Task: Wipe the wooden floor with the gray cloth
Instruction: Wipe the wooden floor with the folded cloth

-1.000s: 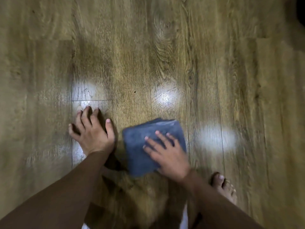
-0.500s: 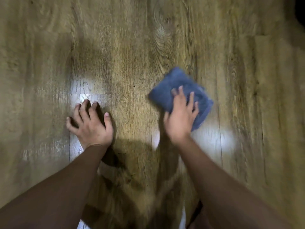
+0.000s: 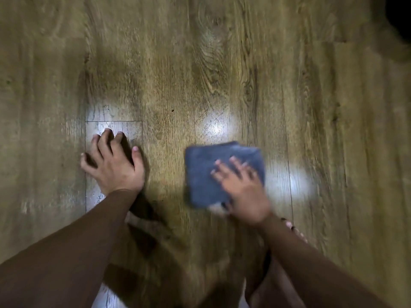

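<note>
A folded gray-blue cloth (image 3: 206, 174) lies flat on the wooden floor (image 3: 222, 74) at the middle right of the view. My right hand (image 3: 241, 187) presses down on its right half with fingers spread and straight; the hand is blurred by motion. My left hand (image 3: 114, 163) rests on the bare floor to the left of the cloth, fingers spread, well apart from it.
Bright light patches reflect off the planks beside both hands. Toes of a bare foot (image 3: 295, 230) show just behind my right wrist. A dark shape (image 3: 400, 16) fills the top right corner. Shadows of my arms fall on the floor near the bottom.
My right hand swept the cloth forward and to the right, then pulled it back toward me. The left hand has stayed planted in the same spot.
</note>
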A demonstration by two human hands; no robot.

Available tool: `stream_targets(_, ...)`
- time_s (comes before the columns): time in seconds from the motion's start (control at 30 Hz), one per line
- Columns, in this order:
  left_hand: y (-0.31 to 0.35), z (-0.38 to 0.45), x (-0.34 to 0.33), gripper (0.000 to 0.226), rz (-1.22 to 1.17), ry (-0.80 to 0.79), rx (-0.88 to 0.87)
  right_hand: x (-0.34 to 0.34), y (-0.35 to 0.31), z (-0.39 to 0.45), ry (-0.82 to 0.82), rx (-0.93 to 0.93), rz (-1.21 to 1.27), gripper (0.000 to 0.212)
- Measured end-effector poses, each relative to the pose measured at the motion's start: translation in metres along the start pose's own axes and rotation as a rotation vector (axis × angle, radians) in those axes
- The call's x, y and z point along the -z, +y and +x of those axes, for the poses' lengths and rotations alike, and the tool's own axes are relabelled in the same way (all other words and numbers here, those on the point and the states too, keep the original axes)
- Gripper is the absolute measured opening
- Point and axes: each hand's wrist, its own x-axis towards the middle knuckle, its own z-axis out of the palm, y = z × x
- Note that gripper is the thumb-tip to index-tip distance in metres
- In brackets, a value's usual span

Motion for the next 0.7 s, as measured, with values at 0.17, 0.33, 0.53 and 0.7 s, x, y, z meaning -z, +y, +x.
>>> stream_targets(0.17, 0.001, -0.002, -0.001, 0.047, 0.010, 0.021, -0.012, 0.036, 0.104, 0.038, 0.201, -0.814, 0.297, 0.066)
stream_targets(0.33, 0.002, -0.002, 0.000, 0.047, 0.016, 0.030, -0.006, 0.030, 0.037, 0.048, 0.210, -0.934, 0.286, 0.070)
stream_targets(0.53, 0.004, -0.004, 0.001, 0.048, 0.016, 0.037, -0.001, -0.009, -0.147, -0.028, -0.010, -0.546, 0.235, 0.091)
stream_targets(0.7, 0.001, -0.004, 0.000, 0.049, 0.023, 0.036, -0.017, -0.027, -0.161, -0.084, -0.117, 0.000, 0.104, 0.063)
